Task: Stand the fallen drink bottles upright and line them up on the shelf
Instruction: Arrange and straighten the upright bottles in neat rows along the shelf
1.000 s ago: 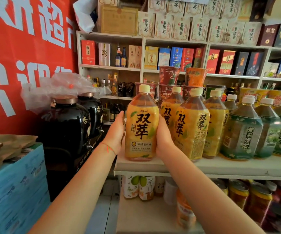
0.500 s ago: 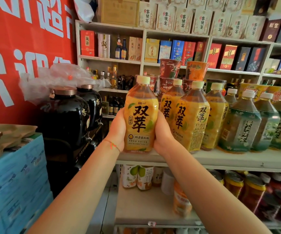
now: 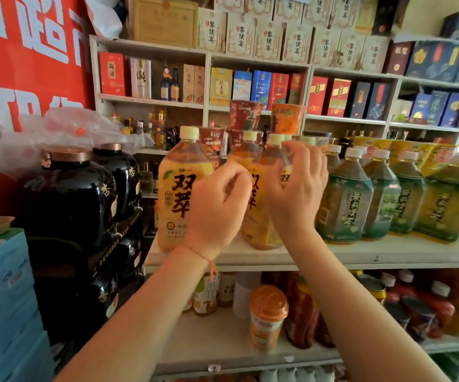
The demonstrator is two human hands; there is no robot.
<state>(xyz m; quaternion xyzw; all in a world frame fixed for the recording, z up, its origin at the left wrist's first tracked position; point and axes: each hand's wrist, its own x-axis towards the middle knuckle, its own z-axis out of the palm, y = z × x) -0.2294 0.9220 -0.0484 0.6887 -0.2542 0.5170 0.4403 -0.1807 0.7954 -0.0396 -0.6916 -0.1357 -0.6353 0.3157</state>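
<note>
Reaching forward, both my forearms run up from the bottom edge to the shelf (image 3: 388, 250). My left hand (image 3: 217, 205) hangs in front of the gap between two yellow bottles, fingers curled loosely inward and gripping nothing; a thin cord circles that wrist. My right hand (image 3: 296, 186) wraps the shoulder and neck of the second yellow bottle (image 3: 258, 216), fingertips up by its cap.

Half a second ago both palms were pressed to the sides of the leftmost yellow bottle (image 3: 177, 188). Now that bottle stands upright on its own at the shelf's left end, released, label facing me, and both hands have shifted one place to the right.

Beyond the second bottle more yellow ones stand behind it, partly hidden by my hands. To the right, green tea bottles (image 3: 349, 197) stand upright in a row along the same shelf. Left of the shelf sit black jars (image 3: 68, 199). Boxed goods fill the back shelving (image 3: 250, 59).
</note>
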